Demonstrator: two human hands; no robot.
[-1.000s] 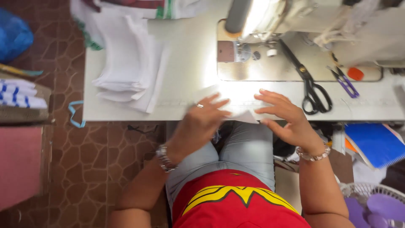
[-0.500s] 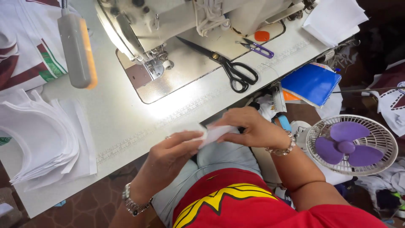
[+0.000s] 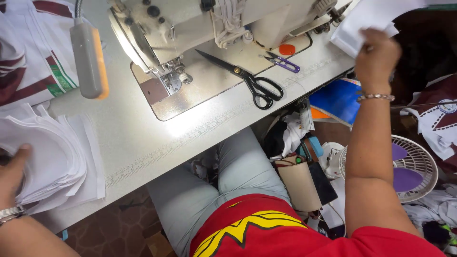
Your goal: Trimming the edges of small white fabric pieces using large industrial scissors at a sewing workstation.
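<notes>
Now the hands are wide apart. At nine o'clock the left hand [image 3: 12,173] lies on a stack of white cloth pieces [image 3: 52,159] at the table's [image 3: 138,138] left end, fingers spread flat on top rather than closed round anything. At one o'clock the right hand [image 3: 377,54] is closed on the edge of another white cloth pile [image 3: 366,21] at the table's far right corner. Between them stands the sewing machine [image 3: 200,33], with black scissors [image 3: 254,83] at its base and small purple snips [image 3: 282,61] just beside, toward two o'clock. A lamp [image 3: 88,59] hangs at ten o'clock. A fan [image 3: 412,166] sits at four o'clock.
</notes>
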